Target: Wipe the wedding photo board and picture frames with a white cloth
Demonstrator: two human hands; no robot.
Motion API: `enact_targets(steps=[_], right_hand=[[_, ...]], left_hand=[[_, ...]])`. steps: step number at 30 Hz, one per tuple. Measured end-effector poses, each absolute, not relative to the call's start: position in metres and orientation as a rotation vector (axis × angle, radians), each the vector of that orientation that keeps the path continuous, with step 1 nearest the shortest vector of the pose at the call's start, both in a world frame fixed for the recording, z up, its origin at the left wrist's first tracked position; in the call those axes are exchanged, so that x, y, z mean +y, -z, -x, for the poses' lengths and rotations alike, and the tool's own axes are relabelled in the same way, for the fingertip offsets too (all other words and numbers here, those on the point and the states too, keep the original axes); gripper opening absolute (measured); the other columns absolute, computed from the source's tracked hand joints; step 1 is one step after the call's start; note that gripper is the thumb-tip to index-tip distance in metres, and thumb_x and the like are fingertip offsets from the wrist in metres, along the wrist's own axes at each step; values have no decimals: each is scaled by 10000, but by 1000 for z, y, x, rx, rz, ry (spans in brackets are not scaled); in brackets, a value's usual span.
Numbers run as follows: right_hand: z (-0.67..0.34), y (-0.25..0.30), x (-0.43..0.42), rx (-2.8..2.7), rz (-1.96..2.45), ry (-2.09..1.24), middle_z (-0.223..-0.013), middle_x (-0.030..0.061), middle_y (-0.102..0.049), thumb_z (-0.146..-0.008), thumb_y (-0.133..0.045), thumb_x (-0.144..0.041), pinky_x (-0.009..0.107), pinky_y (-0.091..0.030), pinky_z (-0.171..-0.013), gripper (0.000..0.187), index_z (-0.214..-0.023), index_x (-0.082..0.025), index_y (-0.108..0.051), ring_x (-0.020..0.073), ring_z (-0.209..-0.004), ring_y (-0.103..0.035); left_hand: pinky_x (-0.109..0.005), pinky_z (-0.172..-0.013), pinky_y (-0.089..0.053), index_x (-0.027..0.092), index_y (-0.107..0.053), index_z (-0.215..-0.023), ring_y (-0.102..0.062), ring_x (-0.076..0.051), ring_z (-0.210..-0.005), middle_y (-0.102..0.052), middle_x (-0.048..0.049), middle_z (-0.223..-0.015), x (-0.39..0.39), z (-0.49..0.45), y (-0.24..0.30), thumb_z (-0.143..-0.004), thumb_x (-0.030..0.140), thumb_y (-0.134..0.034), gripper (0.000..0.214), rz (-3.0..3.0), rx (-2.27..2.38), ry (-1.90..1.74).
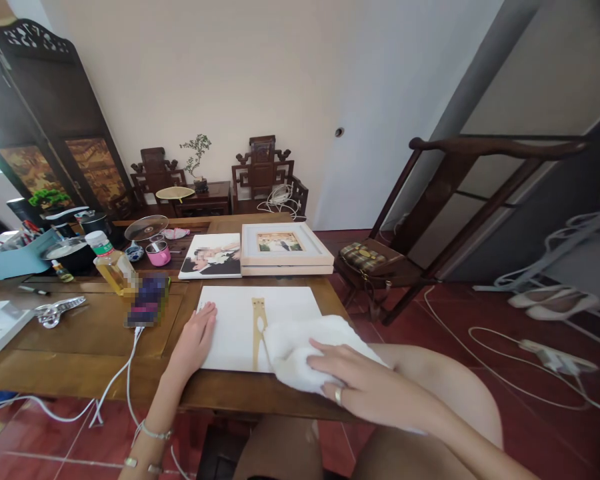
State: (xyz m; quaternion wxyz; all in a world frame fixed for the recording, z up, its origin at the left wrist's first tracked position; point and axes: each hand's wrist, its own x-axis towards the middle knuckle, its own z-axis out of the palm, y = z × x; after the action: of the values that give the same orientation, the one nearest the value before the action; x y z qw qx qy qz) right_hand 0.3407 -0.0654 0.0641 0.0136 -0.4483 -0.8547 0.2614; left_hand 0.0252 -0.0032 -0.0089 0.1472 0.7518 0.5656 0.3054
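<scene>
A white flat board (240, 320) with a gold strip (258, 333) down its middle lies on the wooden table (80, 333) in front of me. My left hand (194, 340) rests flat on its left edge, fingers stretched out. My right hand (360, 383), a ring on one finger, presses on a white cloth (300, 347) that lies over the board's right part.
Behind the board lie a photo print (213, 255) and a framed picture (283, 248). An oil bottle (111, 263), pink cup (158, 253), scissors (57, 310) and a white cable (120, 373) sit to the left. A dark wooden chair (405, 253) stands right, cords on the floor.
</scene>
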Motion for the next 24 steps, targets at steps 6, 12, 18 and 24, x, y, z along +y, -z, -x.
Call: enact_targets(steps=[6,12,18,24], right_hand=[[-316,-45,7,-2535,1336,-513,-999,111,-656,-840,-402,-176,392,-419,-881,220,-947,-198,-593,324,-1205,-481],[-278,-36,33,-2497,1258,-397,-1011,114,-645,-839,-378,-131,449,-379,-944,238,-971,-184,-569,303,-1190,-483],[-275,-29,-37,-2579,1091,-321,-1357,199,-477,-768,-473,-114,501,-147,-1119,258,-996,-137,-591,298,-1354,-288],[-283,-34,-82,-2750,795,-448,-1426,160,-427,-778,-513,-193,477,-145,-1139,262,-1020,-152,-605,283,-1380,-241]], left_hand=[[-448,-1133,-260,136,-587,-1220,-424,-222,-1316,-526,-118,-1353,-3,-25,9,-960,378,-302,456,-2155,1628,-889],[-440,-1132,-267,131,-587,-1221,-427,-220,-1314,-530,-117,-1351,-2,-23,9,-958,393,-305,467,-2157,1627,-881],[-442,-1136,-261,140,-586,-1223,-423,-216,-1317,-527,-109,-1356,-2,-24,9,-958,389,-310,457,-2155,1624,-881],[-459,-1133,-261,139,-582,-1225,-427,-220,-1314,-524,-116,-1358,-2,-25,9,-958,379,-312,449,-2160,1618,-890]])
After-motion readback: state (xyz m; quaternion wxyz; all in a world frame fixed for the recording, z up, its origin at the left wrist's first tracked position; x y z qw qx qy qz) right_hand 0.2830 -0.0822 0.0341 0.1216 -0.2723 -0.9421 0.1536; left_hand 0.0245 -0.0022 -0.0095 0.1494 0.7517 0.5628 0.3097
